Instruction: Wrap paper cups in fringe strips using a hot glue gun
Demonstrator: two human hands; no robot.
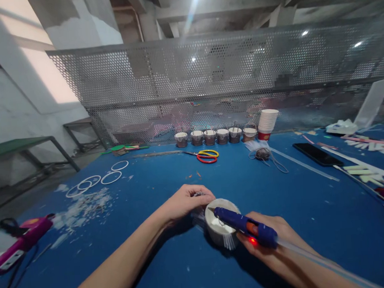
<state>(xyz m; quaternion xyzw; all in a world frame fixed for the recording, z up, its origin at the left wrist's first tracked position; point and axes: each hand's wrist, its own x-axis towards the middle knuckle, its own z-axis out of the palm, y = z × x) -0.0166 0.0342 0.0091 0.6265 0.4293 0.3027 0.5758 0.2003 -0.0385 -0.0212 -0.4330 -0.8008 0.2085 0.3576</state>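
Observation:
A white-lined paper cup (223,234) stands on the table in front of me, its outside covered in greyish material with pale strands hanging down the near side. My left hand (187,201) is at the cup's left rim, thumb and fingers closed on some grey yarn (199,194); the fingertips are partly hidden. In my right hand (267,239) is a blue hot glue gun (243,226), its tip over the cup's left inner rim. A red light glows on the gun, and a long clear glue stick (318,260) trails from its back.
Several covered cups (209,137) line the back beside stacked paper cups (268,123). Scissors (207,156), a yarn ball (263,153) and a phone (317,153) lie ahead. White rings (111,177), scraps (84,208) and a power strip (24,243) are left. A perforated metal screen (174,83) stands behind.

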